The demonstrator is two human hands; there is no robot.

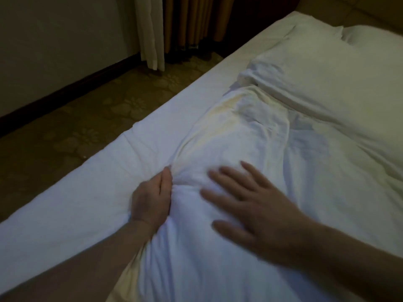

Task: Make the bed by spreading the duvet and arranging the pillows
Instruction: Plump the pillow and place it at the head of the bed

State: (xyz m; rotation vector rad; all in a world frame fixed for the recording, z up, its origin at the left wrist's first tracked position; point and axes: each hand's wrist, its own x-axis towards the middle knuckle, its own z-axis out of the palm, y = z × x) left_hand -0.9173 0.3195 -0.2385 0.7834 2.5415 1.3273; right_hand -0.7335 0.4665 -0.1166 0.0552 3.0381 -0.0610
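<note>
Left hand [152, 192] grips the duvet [250, 138] edge, right-hand fingers [224, 182] flat on top

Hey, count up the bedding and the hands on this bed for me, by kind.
Pillows: 2
Duvet: 1
Bed sheet: 1
Hands: 2, left hand gripping the duvet, right hand flat on it
Total: 6
</note>
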